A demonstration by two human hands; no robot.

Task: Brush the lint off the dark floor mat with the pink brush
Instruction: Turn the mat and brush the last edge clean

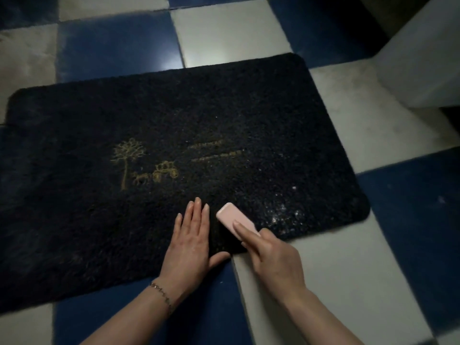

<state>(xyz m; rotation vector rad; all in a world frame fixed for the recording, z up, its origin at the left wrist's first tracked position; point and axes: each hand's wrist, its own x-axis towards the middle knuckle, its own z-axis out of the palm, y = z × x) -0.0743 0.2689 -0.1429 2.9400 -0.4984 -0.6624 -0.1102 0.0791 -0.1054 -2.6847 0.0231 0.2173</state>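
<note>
A dark shaggy floor mat with a gold tree-and-carriage design lies on the tiled floor. White lint specks are scattered over its near right corner. My left hand lies flat with straight fingers on the mat's near edge. Just to its right, my right hand grips the pink brush, index finger stretched along its back. The brush rests on the mat, left of the lint patch.
The floor is a checkerboard of blue and white tiles. A pale block or step stands at the upper right, beside the mat's far right corner. A bracelet circles my left wrist.
</note>
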